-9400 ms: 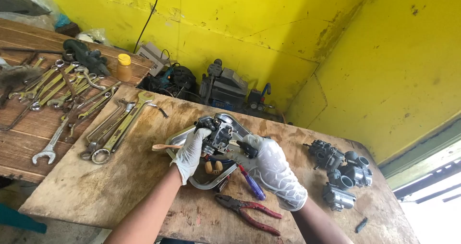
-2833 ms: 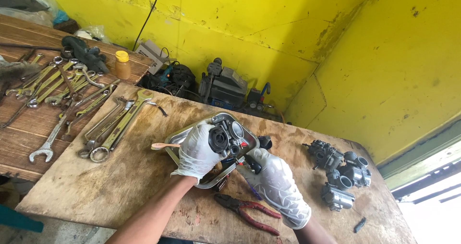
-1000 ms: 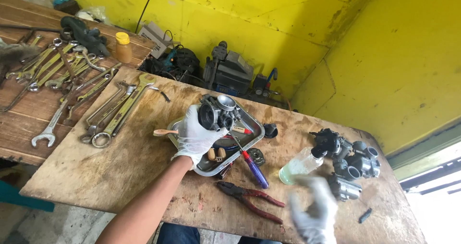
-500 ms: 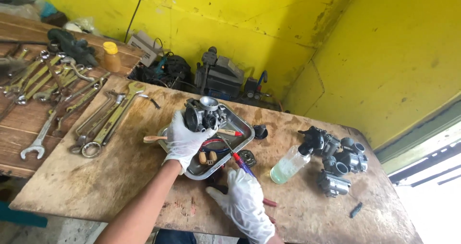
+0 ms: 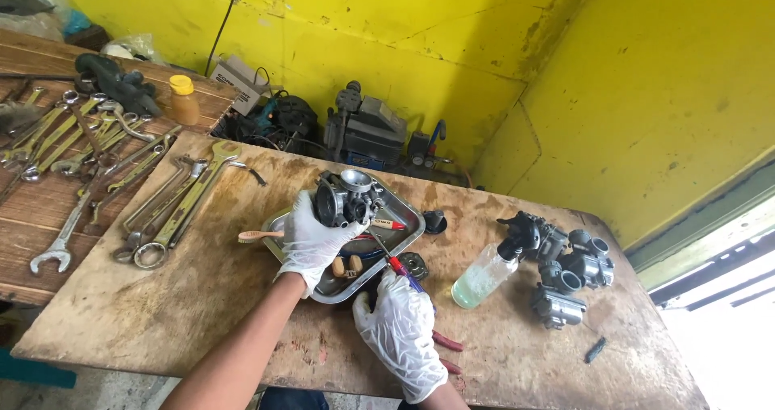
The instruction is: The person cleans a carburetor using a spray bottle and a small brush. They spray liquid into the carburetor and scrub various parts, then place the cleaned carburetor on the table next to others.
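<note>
My left hand (image 5: 310, 240), in a white glove, holds a grey metal carburetor (image 5: 345, 198) just above a shallow metal tray (image 5: 408, 231) on the plywood table. My right hand (image 5: 401, 329), also gloved, rests lower on the table over red-handled pliers (image 5: 446, 344), whose handles stick out from under it. Its fingertips are at the blue-handled screwdriver (image 5: 401, 269) that lies across the tray's near edge. Whether the fingers grip the screwdriver is hidden. Small brown parts (image 5: 347, 265) lie in the tray.
A clear spray bottle with a black nozzle (image 5: 484, 273) stands right of the tray, beside a bank of carburetors (image 5: 565, 269). Several wrenches (image 5: 165, 208) lie at the left. A brush handle (image 5: 258, 236) pokes out left of the tray. Machines sit against the yellow wall.
My right hand has come down from the carburetor to the table by the pliers and screwdriver. The left hand keeps the carburetor over the tray.
</note>
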